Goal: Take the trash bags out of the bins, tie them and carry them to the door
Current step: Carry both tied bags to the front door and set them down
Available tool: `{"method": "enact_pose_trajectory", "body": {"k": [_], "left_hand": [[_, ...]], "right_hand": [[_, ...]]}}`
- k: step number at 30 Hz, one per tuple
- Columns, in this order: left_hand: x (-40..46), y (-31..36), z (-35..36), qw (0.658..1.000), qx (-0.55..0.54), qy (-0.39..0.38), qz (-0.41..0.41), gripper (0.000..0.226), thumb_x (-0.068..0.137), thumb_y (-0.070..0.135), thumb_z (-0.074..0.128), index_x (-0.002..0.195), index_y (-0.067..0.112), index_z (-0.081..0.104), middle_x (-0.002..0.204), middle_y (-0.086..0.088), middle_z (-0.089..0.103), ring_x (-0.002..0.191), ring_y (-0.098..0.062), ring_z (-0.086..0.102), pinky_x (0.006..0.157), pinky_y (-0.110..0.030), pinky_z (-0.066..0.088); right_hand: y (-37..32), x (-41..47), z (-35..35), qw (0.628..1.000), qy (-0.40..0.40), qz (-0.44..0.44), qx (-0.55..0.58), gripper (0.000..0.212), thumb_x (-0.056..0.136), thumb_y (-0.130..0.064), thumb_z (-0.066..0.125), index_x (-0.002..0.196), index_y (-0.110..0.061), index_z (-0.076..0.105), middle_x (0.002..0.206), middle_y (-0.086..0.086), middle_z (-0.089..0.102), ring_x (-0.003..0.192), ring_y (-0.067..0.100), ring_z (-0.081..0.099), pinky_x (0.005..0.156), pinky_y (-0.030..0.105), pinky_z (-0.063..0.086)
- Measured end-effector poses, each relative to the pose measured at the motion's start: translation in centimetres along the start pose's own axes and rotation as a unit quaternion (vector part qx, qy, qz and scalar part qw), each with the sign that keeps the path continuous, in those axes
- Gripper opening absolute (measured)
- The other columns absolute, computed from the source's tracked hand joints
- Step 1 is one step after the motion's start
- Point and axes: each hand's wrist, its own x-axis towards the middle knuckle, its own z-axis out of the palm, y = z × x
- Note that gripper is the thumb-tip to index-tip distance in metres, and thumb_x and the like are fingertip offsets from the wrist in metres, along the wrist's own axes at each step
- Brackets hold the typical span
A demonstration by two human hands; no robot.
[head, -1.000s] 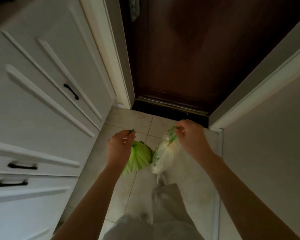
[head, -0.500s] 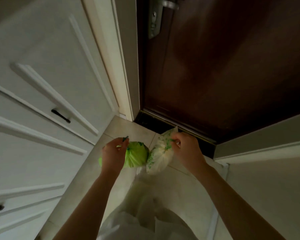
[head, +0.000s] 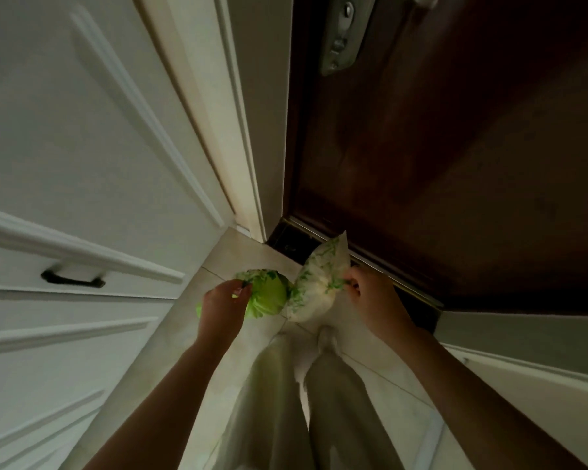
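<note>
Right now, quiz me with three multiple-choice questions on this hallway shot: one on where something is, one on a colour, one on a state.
1. Where is the white bag?
A. by the foot of the dark door
B. inside a drawer
C. on a shelf

2. What colour is the bag in the left hand?
A. black
B. bright green
C. red

3. What is the right hand doing?
A. hanging empty
B. turning the door handle
C. keeping a grip on the white bag

Answers: 1 A, the bag sits beside the door's bottom edge. 2 B, the green bag is plainly lime-coloured. 3 C, its fingers pinch the bag's side.
</note>
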Motion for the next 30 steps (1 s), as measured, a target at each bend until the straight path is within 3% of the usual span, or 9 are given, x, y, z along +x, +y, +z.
{"method": "enact_pose_trajectory", "body": {"k": [2,8,17,23,30], "left_hand": [[2.0,-0.2,1.2,1.000,-0.010,0.005,-0.025,0.020,0.090,0.026,0.062,0.097,0.013,0.075,0.096,-0.008,0.075,0.086,-0.021,0.067,0.072,-0.024,0.042],[7.5,-0.8,4.2,0.995,-0.037,0.070,-0.058,0.019,0.090,0.019,0.062,0.099,0.008,0.075,0.095,-0.012,0.075,0.090,-0.021,0.068,0.074,-0.020,0.038],[14.8,-3.7,8.9,0.978,-0.076,0.158,-0.113,0.022,0.089,0.021,0.062,0.100,0.007,0.075,0.092,-0.012,0.075,0.087,-0.019,0.067,0.073,-0.023,0.039],[18.3,-5.7,9.8,0.970,-0.090,0.195,-0.112,0.022,0.088,0.022,0.063,0.101,0.009,0.075,0.089,-0.012,0.075,0.082,-0.017,0.065,0.073,-0.023,0.040],[21.5,-6.0,9.3,0.969,-0.098,0.204,-0.097,0.022,0.088,0.020,0.063,0.102,0.007,0.074,0.090,-0.012,0.075,0.082,-0.015,0.063,0.075,-0.021,0.039]], "right_hand": [[0.9,2.5,1.0,1.000,-0.017,-0.018,-0.016,0.019,0.091,-0.009,0.054,0.108,-0.008,0.064,0.106,0.009,0.065,0.096,0.020,0.062,0.070,0.020,0.043],[3.9,9.6,4.1,0.992,-0.061,-0.102,-0.046,0.016,0.090,-0.009,0.056,0.103,-0.009,0.065,0.106,0.007,0.064,0.098,0.021,0.060,0.073,0.019,0.036],[6.5,20.3,10.0,0.974,-0.118,-0.169,-0.095,0.018,0.091,-0.010,0.052,0.103,-0.011,0.066,0.103,0.007,0.067,0.094,0.021,0.063,0.073,0.028,0.050],[6.0,27.4,13.5,0.990,-0.080,-0.117,-0.009,0.012,0.090,-0.010,0.056,0.099,-0.008,0.065,0.099,0.011,0.068,0.093,0.023,0.065,0.080,0.033,0.053],[4.5,34.7,14.7,0.988,-0.024,0.005,0.152,0.012,0.087,-0.008,0.060,0.092,0.001,0.065,0.093,0.025,0.067,0.090,0.038,0.066,0.081,0.056,0.054]]}}
